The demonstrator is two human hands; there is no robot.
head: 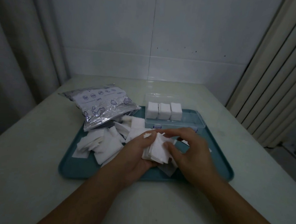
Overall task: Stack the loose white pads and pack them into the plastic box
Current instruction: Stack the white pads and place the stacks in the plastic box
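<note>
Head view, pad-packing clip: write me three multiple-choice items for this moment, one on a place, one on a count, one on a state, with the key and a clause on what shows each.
1. Where does the plastic box stand?
A. On the far right part of the teal tray
B. On the bare table left of the tray
C. On top of the printed bag

2. How many pad stacks stand in the box?
A. One
B. Three
C. Five

3. What is the left hand doing?
A. Lying flat on the table
B. Holding a bunch of white pads
C. Lifting the box

Key:
1 A, the box sits inside the tray's far right corner.
2 B, three white blocks stand side by side along its back.
3 B, its fingers curl round the bunch while the right hand touches the bunch's edge with its thumb.
</note>
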